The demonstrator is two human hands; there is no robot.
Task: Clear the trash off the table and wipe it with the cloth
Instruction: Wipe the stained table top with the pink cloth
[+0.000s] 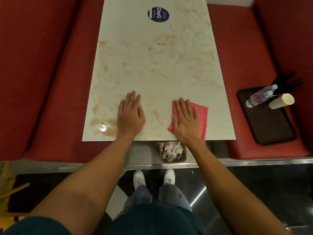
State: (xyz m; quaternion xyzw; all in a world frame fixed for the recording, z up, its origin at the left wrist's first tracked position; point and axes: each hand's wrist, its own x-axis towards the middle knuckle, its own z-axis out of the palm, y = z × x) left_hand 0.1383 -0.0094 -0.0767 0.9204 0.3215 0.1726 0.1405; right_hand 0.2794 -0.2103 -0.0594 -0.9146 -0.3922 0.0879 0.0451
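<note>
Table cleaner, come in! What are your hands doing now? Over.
Right hand flat on pink cloth, near edge. Left hand flat on table. Brown smears cover the top; trash sits in bin below. Nothing blocking.

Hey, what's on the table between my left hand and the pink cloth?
In the head view, nothing solid: only white tabletop with faint orange-brown smears between the left hand and the pink square cloth under the right hand.

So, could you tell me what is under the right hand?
The pink cloth lies flat on the table under the right hand, whose straight fingers press on it. The hand hides much of the cloth; the part of the table beneath the cloth cannot be seen.
</note>
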